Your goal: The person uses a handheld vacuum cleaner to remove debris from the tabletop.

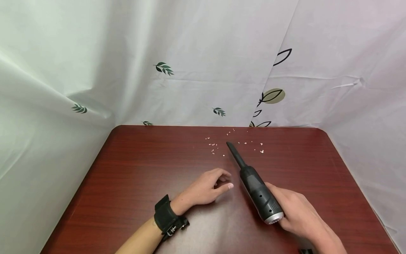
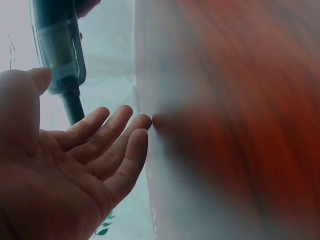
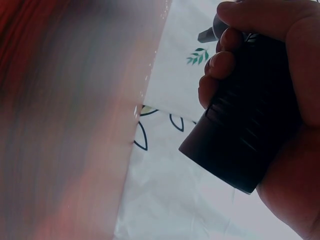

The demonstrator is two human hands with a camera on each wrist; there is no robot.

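My right hand [image 1: 298, 210] grips the handle of a black handheld vacuum cleaner [image 1: 260, 194] with a silver rear end. Its narrow nozzle [image 1: 236, 154] points away from me toward the far edge, among scattered small white bits [image 1: 262, 151]; whether the tip touches the wood cannot be told. In the right wrist view, fingers and thumb wrap around the dark handle [image 3: 245, 110]. Left of the vacuum, my left hand [image 1: 206, 187] holds nothing, its fingers loosely bent. The left wrist view shows its palm, with a fingertip [image 2: 145, 120] at or very near the tabletop.
A reddish-brown wooden table [image 1: 127, 176] with rounded far corners spans the space before me. White curtains [image 1: 190, 42] with leaf prints hang behind it and along both sides. A black strap [image 1: 166, 215] with a camera sits on my left wrist.
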